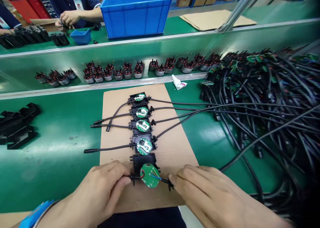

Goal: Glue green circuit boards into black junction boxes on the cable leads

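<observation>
- Far L: blk plastic parts on green surface, cut off by L frame edge; count hard to tell.
- Top L, across metal rail: co-worker's hand w/ small dark item, too small to ID; that person's upper body cut off by top edge.
- Wide stretch of green surface btwn blk parts & cardboard.
- Lower L: L hand, fingers clamped on short blk cable; rest of that cable hidden in grip. Blue wristband cut off at bottom edge.
- Ctr: green PCB, btwn both hands, overlapping near side of open blk case; hides part of case interior. Red wire L side, blue & other thin wires R side.
- Above it, column of 4 cases w/ PCBs, cables out both sides; little gap btwn cases. Cardboard shows bare either side of column.
- R of ctr: R hand, fingers clamped on R cable by its grommet; fingertips partly hidden, forearm cut off by bottom edge.
- Far R: cable heap, tangled, single runs untraceable, cut off by R edge, lower corner dark. Narrow green strip btwn heap & cardboard, crossed by cables.
</observation>
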Motion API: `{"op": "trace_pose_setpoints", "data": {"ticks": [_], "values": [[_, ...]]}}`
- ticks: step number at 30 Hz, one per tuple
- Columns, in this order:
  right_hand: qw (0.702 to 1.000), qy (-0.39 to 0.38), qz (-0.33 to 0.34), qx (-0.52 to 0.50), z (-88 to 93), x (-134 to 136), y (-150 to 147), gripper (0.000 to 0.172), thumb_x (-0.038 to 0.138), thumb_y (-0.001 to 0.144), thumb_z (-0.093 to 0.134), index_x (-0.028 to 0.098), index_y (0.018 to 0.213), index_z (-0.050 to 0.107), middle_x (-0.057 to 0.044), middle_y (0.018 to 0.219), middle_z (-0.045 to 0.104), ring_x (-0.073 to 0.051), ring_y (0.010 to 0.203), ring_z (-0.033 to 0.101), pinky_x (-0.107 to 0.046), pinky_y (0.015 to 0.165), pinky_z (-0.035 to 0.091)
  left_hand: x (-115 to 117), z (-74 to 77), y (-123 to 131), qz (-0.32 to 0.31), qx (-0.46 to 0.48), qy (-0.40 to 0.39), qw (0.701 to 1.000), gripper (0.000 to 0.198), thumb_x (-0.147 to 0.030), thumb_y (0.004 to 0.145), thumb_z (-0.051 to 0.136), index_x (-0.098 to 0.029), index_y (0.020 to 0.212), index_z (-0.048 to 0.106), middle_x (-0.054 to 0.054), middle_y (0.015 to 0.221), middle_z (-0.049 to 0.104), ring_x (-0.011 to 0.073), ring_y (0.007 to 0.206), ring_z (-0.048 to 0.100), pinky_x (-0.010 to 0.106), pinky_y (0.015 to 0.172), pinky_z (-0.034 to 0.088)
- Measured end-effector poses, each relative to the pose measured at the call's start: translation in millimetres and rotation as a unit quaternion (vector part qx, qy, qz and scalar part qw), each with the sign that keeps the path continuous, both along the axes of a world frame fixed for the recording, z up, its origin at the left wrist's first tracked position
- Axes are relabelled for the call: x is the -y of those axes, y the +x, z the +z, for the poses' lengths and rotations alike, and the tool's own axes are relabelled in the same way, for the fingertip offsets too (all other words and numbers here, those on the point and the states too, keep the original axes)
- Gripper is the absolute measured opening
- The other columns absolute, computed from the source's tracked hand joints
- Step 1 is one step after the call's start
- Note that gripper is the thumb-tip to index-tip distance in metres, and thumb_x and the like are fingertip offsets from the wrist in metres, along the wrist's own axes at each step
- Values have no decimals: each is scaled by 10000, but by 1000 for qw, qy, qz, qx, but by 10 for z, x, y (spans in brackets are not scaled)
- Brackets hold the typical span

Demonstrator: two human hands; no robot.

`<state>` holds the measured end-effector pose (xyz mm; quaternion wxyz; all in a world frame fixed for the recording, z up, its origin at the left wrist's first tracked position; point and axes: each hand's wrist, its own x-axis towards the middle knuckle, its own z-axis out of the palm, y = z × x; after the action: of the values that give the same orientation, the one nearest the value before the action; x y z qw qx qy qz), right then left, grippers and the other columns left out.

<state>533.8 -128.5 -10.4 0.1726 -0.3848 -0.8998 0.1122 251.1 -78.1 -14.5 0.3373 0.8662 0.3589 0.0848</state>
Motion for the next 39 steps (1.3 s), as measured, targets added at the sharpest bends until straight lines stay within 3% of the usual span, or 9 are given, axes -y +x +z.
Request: {"op": "trace_pose_setpoints", "data": {"ticks": [8,16,21,28,36,39], "values": [[991,5,13,131,28,-88,-289,223,13,662,435,190,779,504,-42,703,534,-186,573,498,-304,443,284,-3,-192,127,17,-45,77,996,181,-190,941,375,-183,948,556,32,809,626,163,684,624,274,592,515],[990,-31,-33,130,40,-142,-491,262,49,591,455,203,797,504,-19,652,521,-177,457,460,-326,418,120,-47,-185,116,19,-54,70,996,177,-182,929,403,-188,969,575,24,803,637,173,695,636,292,594,532],[978,-111,-1,179,-59,-193,-563,320,116,649,525,163,960,586,-66,796,601,-194,546,533,-335,433,112,-74,-193,116,12,-49,81,995,166,-178,929,422,-177,979,581,33,818,660,175,710,643,298,624,544],[973,-136,5,184,-192,-169,-625,275,86,643,544,151,900,619,-56,757,583,-179,562,535,-320,420,88,-86,-192,159,-22,-45,137,989,218,-136,939,321,-171,942,537,33,742,622,193,645,606,315,537,515],[972,-149,13,183,-198,-174,-631,249,69,644,516,162,858,604,-55,764,581,-187,579,523,-319,424,75,-164,-142,252,-20,-147,30,988,296,-179,934,260,-186,749,490,19,626,578,166,554,572,284,523,464],[974,-148,15,173,-211,-159,-613,244,68,648,513,162,854,606,-56,763,580,-187,579,519,-320,424,76,-156,-168,263,-31,-192,109,975,284,-168,925,264,-181,765,499,41,643,581,179,557,559,296,516,452]]}}
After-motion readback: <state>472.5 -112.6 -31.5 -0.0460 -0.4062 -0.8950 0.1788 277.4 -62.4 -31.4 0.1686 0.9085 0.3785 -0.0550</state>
